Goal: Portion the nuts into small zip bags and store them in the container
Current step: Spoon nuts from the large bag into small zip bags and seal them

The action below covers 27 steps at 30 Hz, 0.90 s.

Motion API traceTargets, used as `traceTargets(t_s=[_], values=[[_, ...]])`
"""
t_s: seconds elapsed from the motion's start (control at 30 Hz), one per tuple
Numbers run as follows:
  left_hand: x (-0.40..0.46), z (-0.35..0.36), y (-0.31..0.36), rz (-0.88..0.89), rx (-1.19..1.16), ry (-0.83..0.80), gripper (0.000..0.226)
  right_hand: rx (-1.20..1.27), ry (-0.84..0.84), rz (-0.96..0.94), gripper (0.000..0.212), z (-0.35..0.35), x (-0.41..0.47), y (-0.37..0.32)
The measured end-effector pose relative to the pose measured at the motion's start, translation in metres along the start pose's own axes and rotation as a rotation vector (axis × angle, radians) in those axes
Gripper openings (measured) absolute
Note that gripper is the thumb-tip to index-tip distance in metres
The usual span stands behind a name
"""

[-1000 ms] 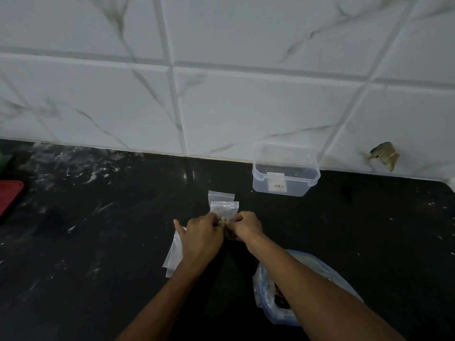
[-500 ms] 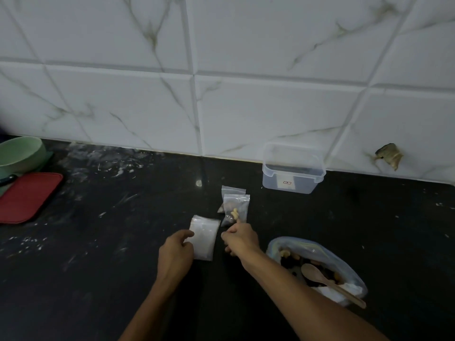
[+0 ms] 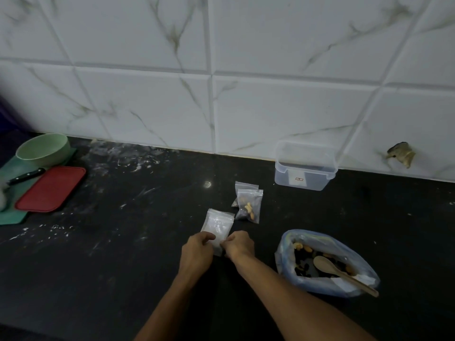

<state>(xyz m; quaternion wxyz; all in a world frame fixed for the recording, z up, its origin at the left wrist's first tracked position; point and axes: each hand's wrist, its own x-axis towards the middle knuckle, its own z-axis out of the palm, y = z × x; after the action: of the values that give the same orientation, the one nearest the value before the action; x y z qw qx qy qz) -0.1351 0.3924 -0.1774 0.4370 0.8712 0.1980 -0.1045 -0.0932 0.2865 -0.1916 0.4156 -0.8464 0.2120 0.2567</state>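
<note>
Fingers of the left hand (image 3: 197, 252) and the right hand (image 3: 240, 245) curl round the near edge of a stack of empty zip bags (image 3: 218, 223), pinching it from either side just above the frame's centre line at 6 o'clock; the stack lies flat on the black countertop (image 3: 123, 254). White marble-veined wall tiles (image 3: 270, 112) fill the field from 10 to 2 o'clock. At 4 o'clock of the hands, a large open bag of mixed nuts (image 3: 325, 264) holds a wooden spoon (image 3: 342, 271), handle pointing to 4 o'clock. At 9 o'clock lie a red tray (image 3: 51, 189) and a pale green bowl (image 3: 43, 150), with a black-handled knife (image 3: 25, 176) between them. The clear lidless container (image 3: 305, 166) stands against the wall at 1 o'clock. Two filled zip bags (image 3: 248, 203) lie overlapping at 12 o'clock of the hands, between stack and container.
</note>
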Motion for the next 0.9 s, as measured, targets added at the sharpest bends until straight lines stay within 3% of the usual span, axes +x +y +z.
traceTargets(t_s=[0.13,0.3,0.47,0.6,0.73,0.9], values=[[-0.004,-0.004,0.001,-0.003,-0.051,0.036,0.037,0.016,0.019,-0.107,0.011,-0.001,-0.005,0.003],[-0.011,-0.013,0.019,0.058,-0.232,0.184,0.019,0.019,0.047,-0.301,0.010,-0.019,-0.022,0.006],[-0.019,-0.017,0.058,0.084,-0.470,0.095,0.037,-0.042,0.251,-0.570,0.010,-0.048,-0.047,0.018],[-0.025,-0.007,0.085,0.052,-0.530,-0.016,0.023,-0.094,0.439,-0.764,0.016,-0.073,-0.060,0.034],[-0.035,0.009,0.106,0.091,-0.492,-0.126,0.018,-0.150,0.433,-0.712,0.011,-0.100,-0.071,0.053],[-0.051,0.029,0.126,0.321,-0.161,-0.134,0.011,0.023,0.358,-0.506,0.006,-0.147,-0.093,0.066]])
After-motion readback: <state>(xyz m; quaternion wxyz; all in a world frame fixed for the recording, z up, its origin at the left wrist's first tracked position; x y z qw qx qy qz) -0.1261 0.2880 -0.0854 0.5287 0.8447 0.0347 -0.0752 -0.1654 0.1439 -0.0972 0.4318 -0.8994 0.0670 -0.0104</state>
